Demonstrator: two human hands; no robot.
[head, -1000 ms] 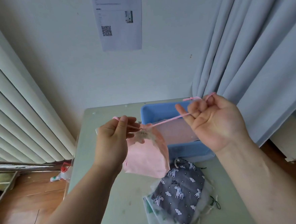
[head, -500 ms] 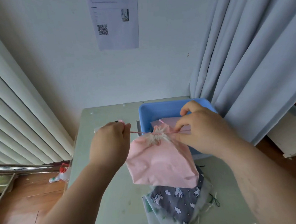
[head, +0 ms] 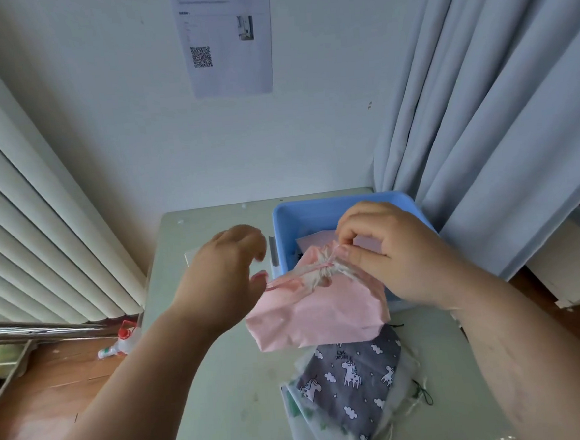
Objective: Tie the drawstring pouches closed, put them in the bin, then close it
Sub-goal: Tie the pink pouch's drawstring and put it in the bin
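Tabletop (head: 224, 379): R hand (head: 397, 257) pinches pink pouch (head: 315, 314); L hand (head: 224, 276) maybe touching.

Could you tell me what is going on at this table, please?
A person is tying a pink pouch closed in front of the open blue bin. The right hand pinches its drawstring at the gathered neck; the cord runs to the left hand, whose grip is too blurred to judge. A grey unicorn pouch lies on the table nearby.
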